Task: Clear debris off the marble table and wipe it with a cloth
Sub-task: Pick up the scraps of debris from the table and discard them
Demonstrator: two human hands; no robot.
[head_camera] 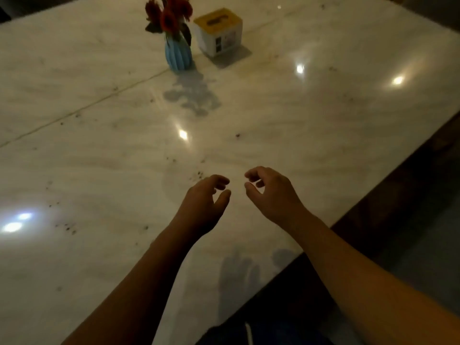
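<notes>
Dim light falls on the marble table (323, 120), a pale, veined, glossy slab that shows several bright lamp reflections (183, 134). Its near edge runs on a slant under your right forearm, with dark floor (410, 220) beyond it on your right.

Your left hand (204, 205) and right hand (271, 192) are held out side by side over the marble, near each other but not touching. Both have the fingers loosely curled with the thumb facing them, and neither grips anything. Whether any fingertip touches the stone is not clear.

The debris is a scatter of small dark specks on the stone. One cluster (199, 174) lies just beyond your left hand's fingers. Another group (67, 227) sits well off to the left of your left wrist, and a single speck (237, 135) lies farther out, ahead of the gap between your hands. More faint specks dot the surface along a thin seam (82, 108) that crosses the slab far ahead on your left.

Well beyond both hands stands a ribbed blue vase (178, 54), upright, holding red flowers (169, 13). Just to its right is a white box with a yellow top (219, 31). The two look close together, though you cannot tell whether they touch.
</notes>
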